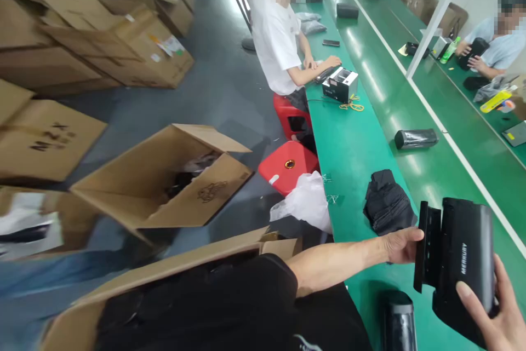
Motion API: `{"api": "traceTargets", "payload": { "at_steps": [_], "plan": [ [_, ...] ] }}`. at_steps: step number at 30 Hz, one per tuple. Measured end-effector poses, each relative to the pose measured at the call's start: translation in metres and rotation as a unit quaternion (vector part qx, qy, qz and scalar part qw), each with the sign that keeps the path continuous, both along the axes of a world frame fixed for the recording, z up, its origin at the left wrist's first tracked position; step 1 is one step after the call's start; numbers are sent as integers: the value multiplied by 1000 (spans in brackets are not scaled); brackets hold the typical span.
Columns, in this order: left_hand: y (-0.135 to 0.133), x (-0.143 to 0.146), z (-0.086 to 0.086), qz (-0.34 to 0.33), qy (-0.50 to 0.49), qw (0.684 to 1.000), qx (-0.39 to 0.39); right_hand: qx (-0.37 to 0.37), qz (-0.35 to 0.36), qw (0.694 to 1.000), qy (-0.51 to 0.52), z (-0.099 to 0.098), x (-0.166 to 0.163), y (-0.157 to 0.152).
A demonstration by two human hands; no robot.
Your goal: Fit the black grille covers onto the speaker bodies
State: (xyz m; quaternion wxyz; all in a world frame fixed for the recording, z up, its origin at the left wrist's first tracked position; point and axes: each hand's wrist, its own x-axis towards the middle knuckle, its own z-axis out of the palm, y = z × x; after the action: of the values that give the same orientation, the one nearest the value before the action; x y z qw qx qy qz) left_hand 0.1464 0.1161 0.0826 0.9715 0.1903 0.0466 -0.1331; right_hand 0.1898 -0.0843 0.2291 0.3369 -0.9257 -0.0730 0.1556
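Note:
My right hand (495, 304) is wrapped round a black case-like device (468, 252) with MERKURY printed in white, probably a speaker. My left hand (402, 244) grips the edge of a narrow black panel (428, 247) beside the device's left side. Whether the panel is joined to the device cannot be made out. Just beyond my left hand lies a pile of folded black cloth or bags (386, 203) on the green bench (349, 148). Below my hands stands a black, shiny wrapped cylinder (398, 321).
Another wrapped cylinder (416, 138) lies on the green conveyor (378, 66). A person in white (279, 39) works up the bench by a printed box (340, 84); another person (499, 50) sits across. Red stools (279, 162), white plastic (304, 200) and an open carton (164, 181) stand left.

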Motion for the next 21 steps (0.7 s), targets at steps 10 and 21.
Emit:
{"api": "traceTargets", "payload": {
  "at_steps": [10, 21],
  "plan": [
    [-15, 11, 28, 29, -71, 997, -18, -88, 56, 992, -71, 37, -31, 33],
    [-15, 15, 36, 56, -29, 998, -4, -115, 87, 989, -25, 29, 4, 27]
  ]
}}
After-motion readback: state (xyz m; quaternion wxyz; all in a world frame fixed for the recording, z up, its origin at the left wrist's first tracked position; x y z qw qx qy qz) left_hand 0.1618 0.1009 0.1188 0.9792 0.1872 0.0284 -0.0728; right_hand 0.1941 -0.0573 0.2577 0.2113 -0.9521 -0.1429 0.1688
